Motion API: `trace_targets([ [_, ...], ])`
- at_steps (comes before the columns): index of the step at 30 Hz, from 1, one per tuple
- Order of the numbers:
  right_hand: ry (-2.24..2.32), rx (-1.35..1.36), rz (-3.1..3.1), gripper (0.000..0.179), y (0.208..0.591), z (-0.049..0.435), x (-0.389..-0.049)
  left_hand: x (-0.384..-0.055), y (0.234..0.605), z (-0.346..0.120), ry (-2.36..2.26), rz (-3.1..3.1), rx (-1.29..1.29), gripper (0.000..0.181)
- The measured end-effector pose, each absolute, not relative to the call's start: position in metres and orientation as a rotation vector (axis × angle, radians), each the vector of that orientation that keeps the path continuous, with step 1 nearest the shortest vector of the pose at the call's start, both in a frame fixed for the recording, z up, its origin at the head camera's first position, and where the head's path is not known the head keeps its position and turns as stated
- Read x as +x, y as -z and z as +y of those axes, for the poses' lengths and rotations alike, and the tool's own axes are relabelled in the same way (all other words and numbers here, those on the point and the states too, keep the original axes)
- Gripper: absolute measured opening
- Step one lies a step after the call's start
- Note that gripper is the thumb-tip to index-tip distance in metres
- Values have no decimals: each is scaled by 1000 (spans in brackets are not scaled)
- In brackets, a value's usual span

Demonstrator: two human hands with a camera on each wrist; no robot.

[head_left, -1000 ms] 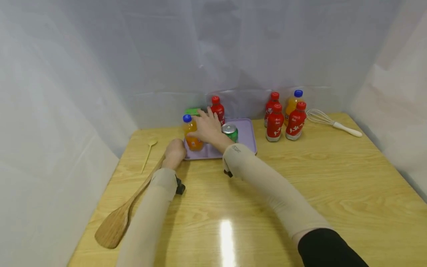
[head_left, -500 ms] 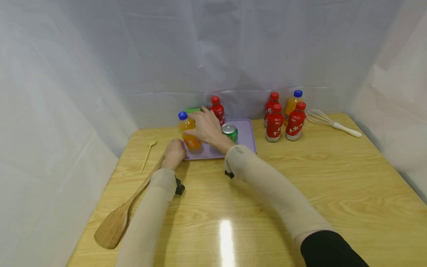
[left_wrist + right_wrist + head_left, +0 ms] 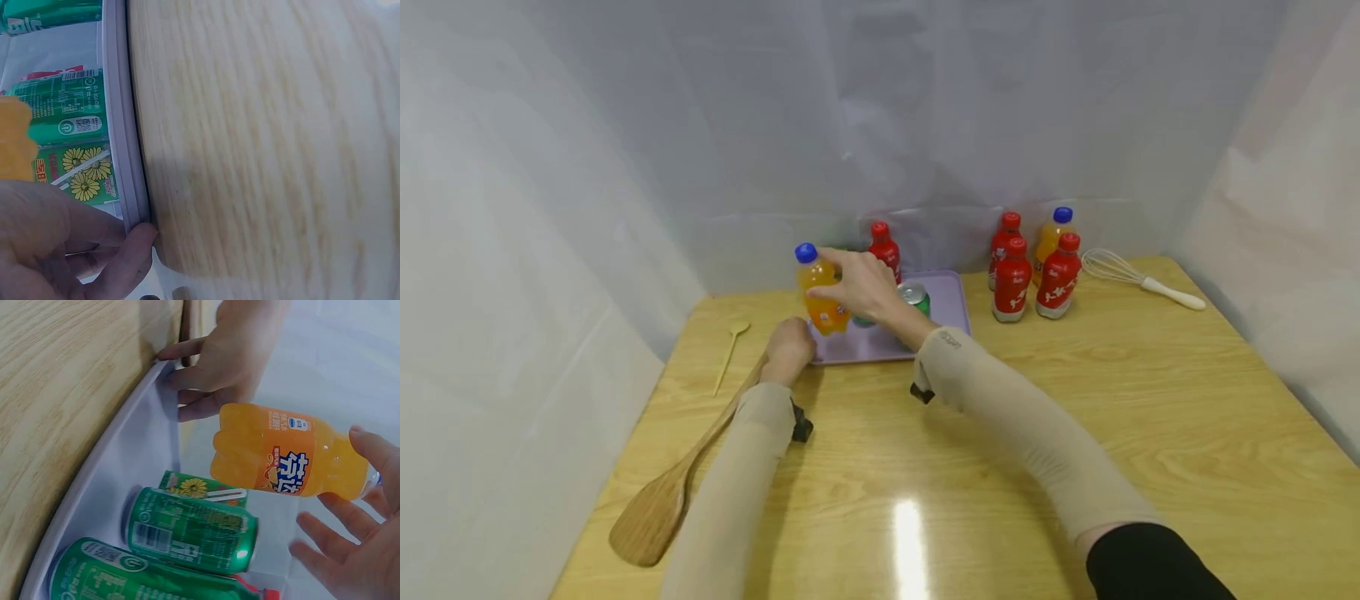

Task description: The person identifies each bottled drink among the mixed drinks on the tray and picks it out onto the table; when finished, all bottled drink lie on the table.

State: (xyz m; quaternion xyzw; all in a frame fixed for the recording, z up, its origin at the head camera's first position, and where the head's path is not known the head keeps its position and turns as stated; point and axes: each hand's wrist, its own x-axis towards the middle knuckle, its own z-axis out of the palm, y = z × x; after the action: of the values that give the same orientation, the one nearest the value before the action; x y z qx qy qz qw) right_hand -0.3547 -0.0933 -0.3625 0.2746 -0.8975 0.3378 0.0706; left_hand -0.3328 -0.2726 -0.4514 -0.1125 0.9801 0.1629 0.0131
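My right hand (image 3: 867, 287) pinches an orange soda bottle (image 3: 822, 296) with a blue cap near its neck. In the right wrist view the bottle's base hangs clear above a pale purple tray (image 3: 112, 450), tilted slightly. At the tray's near left corner, my left hand (image 3: 790, 346) grips the rim between thumb and fingers, as the left wrist view shows. On the tray are green cans (image 3: 190, 528), a green carton with yellow flowers (image 3: 81, 169) and a red bottle (image 3: 885, 250). My right hand partly hides these in the head view.
A wooden turner (image 3: 658, 504) lies left of my left arm, beside a small yellow spoon (image 3: 731, 357). Several red bottles (image 3: 1012, 283) and another orange bottle (image 3: 1049, 242) stand at the back right, next to a white-handled whisk (image 3: 1142, 279). White sheeting (image 3: 760, 125) encloses the table.
My right hand has raised the orange soda bottle off the tray and shifted it a little left. My left hand stays on the tray rim.
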Motion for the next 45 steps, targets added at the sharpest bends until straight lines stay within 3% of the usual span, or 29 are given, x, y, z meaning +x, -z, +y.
trace_targets([
  [11, -1481, 971, -2591, 70, 351, -82, -344, -330, 456, -274, -525, 3071, -310, 11],
  [19, -1908, 1180, -2525, 69, 343, -65, -342, -331, 459, -273, -522, 3052, -331, 15],
  [37, -2064, 1362, -2445, 57, 327, -5, -358, -334, 455, -275, -495, 3024, -324, 22],
  [45, -2107, 1388, -2445, 62, 326, 27, -365, -336, 453, -272, -470, 3024, -318, 23],
])
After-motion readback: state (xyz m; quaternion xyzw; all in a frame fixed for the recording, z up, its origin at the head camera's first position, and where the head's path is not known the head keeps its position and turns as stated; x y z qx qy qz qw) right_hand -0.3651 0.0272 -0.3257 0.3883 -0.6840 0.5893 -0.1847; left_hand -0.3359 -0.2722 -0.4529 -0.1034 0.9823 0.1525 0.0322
